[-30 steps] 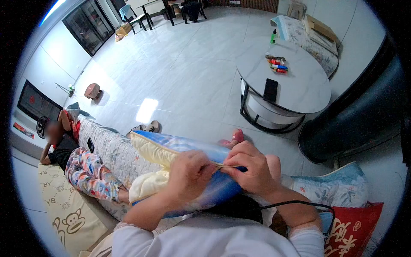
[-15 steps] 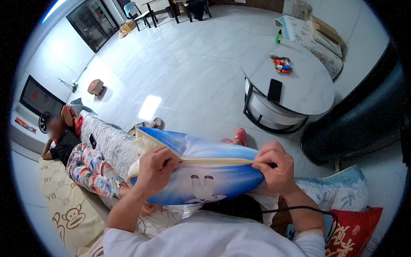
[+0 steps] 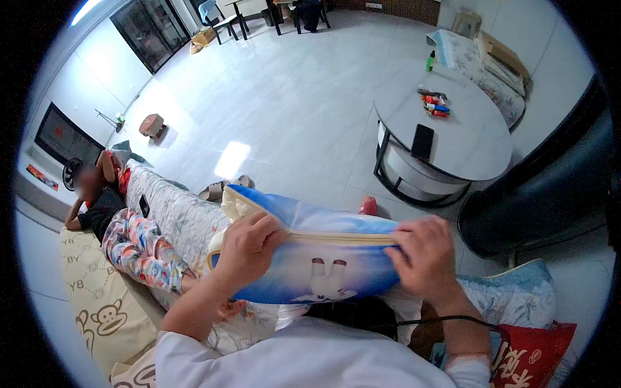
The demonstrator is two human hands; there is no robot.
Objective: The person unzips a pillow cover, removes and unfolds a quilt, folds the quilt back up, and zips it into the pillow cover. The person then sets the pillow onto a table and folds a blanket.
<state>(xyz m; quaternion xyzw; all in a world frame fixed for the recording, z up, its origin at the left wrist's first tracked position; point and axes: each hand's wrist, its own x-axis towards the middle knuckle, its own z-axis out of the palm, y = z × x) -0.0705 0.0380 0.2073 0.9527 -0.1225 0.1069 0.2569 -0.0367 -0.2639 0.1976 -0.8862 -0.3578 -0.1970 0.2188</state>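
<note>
A blue and white printed cushion cover [image 3: 323, 265] lies across my lap, with a cream zipper [image 3: 339, 238] running along its upper side. My left hand [image 3: 249, 249] is closed on the cover at the zipper's left part, beside the cream fabric [image 3: 238, 204] that shows at the upper left corner. At the zipper's right end, my right hand [image 3: 425, 255] has its thumb and fingers bent around the cover's edge. Its fingertips are slightly blurred, and the zipper pull is not visible.
Another person [image 3: 97, 200] reclines on the sofa at left, near a phone [image 3: 144, 205]. A round table [image 3: 475, 136] at right holds a black phone [image 3: 422, 142] and small colourful packets [image 3: 435, 103]. A red cushion [image 3: 533, 355] lies at lower right; a black cable [image 3: 453, 319] crosses my right forearm.
My hands have moved apart from the middle, stretching the zipper edge between them. The cover now lies flatter, with its print showing. The view has shifted slightly, and my right hand has loosened its pinch.
</note>
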